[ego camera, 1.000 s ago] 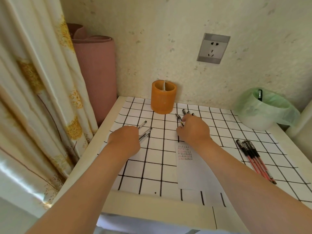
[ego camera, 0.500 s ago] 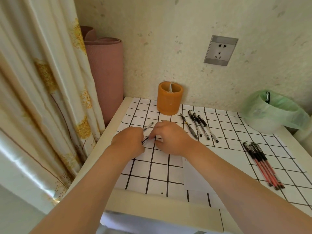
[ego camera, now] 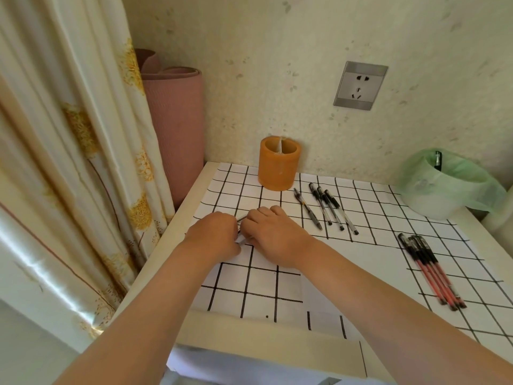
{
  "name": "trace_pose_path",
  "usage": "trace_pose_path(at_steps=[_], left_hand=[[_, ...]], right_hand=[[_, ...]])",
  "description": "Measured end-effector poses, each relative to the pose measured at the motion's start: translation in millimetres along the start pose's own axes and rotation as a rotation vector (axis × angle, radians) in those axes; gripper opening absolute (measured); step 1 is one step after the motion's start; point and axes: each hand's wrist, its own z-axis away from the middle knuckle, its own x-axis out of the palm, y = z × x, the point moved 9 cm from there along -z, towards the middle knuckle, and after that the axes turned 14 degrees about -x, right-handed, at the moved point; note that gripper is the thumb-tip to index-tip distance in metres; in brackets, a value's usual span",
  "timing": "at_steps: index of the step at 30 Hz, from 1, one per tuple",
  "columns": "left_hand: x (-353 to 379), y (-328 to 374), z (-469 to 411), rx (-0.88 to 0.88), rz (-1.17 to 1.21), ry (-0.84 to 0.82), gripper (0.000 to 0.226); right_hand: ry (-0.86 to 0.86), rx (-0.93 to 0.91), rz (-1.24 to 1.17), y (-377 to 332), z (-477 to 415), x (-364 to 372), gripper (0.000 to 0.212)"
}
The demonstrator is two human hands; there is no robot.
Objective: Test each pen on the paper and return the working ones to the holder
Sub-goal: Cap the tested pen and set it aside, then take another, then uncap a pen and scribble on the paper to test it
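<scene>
The left hand [ego camera: 211,236] clenches pens [ego camera: 242,217] in front of the orange holder [ego camera: 279,165]. The right hand [ego camera: 274,237] meets them, but its grip cannot be told. Well right of the holder, a green-bagged bin [ego camera: 427,195] holds one black pen [ego camera: 438,161]. Inside the holder stands a thin pale strip [ego camera: 281,148]. Four black pens [ego camera: 321,204] lie just right of it.

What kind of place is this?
Likely a corner of a home, at a small desk: a floral curtain, a rolled pink mat against the wall, and a wall socket.
</scene>
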Motion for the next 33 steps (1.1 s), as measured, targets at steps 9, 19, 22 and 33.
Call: trace_pose_path(at_steps=[9,19,22,33], left_hand=[[-1.5,15.6,6.6,0.079,-0.003,-0.021,0.022],[-3.5,60.9,30.5,0.219,0.229,-0.089,0.026],[-4.1,77.7,38.2,0.267,0.244,-0.063,0.024],[-9.4,104.9,39.2,0.349,0.328,-0.055,0.008]], right_hand=[[-0.063,0.102,-0.056,18.9,28.2,-11.2,0.032],[-0.092,0.506,-0.151,55.5,95.8,-52.9,0.024],[-0.023,0.499,-0.342,38.9,100.5,-61.6,0.022],[0.026,0.361,-0.217,41.1,121.2,-83.3,0.022]])
